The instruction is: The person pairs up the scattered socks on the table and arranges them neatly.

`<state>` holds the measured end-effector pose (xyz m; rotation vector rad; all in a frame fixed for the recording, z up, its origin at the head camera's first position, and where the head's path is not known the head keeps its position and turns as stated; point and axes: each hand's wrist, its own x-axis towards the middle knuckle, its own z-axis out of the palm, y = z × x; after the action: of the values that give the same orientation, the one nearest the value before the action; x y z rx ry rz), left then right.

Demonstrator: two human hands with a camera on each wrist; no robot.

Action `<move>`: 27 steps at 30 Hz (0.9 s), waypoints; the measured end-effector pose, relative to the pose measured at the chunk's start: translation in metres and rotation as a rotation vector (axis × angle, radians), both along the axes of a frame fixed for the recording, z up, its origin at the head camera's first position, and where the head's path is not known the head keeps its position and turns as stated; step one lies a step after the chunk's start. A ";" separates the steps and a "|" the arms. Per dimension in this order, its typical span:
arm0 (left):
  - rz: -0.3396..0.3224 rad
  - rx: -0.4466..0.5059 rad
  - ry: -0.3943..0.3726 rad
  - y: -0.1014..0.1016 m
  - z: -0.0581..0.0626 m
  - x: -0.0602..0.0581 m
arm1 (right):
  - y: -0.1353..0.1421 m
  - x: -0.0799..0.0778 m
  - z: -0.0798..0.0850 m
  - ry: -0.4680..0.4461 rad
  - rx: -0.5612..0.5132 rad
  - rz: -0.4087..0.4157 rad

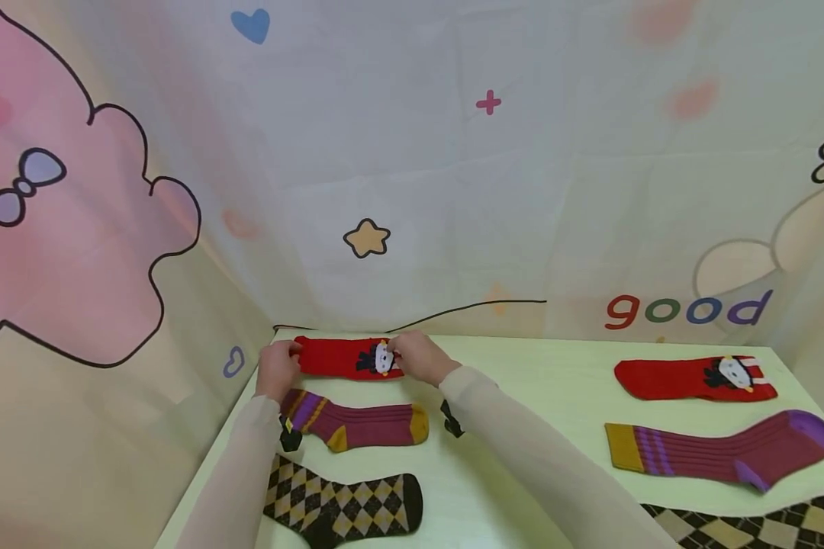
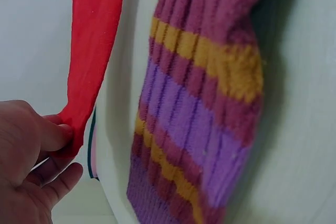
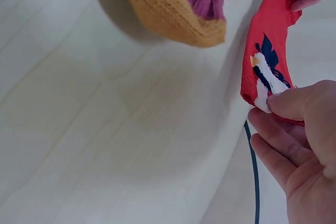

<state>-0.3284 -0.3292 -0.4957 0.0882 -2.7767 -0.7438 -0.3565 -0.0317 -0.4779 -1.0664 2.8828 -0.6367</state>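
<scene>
Head view, logged from my station: the red sock [image 1: 329, 358] is at the far left of the desk [image 1: 522, 389], stretched left to right between both hands. Left grip [image 1: 278, 370] is pinched on the plain end, thumb against finger. Right grip [image 1: 422, 358] is clamped on the end with the printed face; my right wrist feed shows thumb on top, fingers underneath. I read the two-ended hold as a way to keep soft knit straight; a single pinch would probably let it droop or fold. Whether the middle touches the desk, I cannot tell.

Left side, nearer: maroon sock [image 1: 378, 424], then argyle sock [image 1: 367, 502]. Right side, far to near: second red sock [image 1: 673, 380], second maroon sock [image 1: 707, 451], second argyle sock [image 1: 762, 528], the last cut by the frame's near edge. I judge the layout deliberate: two columns in the same order, rows apart, so each piece can be handled without dragging its neighbour. Note: the maroon two differ, mustard toe at left, purple toe at right.
</scene>
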 end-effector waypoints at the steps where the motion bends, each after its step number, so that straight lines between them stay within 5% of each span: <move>1: -0.002 0.004 -0.001 0.000 0.001 0.001 | 0.001 0.000 0.001 -0.001 -0.001 0.001; 11: -0.020 0.041 0.011 0.004 0.006 0.009 | 0.007 0.004 0.009 0.043 0.018 0.022; 27: -0.048 0.063 0.129 0.009 0.013 0.027 | 0.025 0.019 0.019 0.133 -0.094 0.048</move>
<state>-0.3016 -0.3204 -0.4824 -0.0145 -2.6422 -0.8195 -0.3374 -0.0070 -0.4591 -1.2316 2.9541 -0.7333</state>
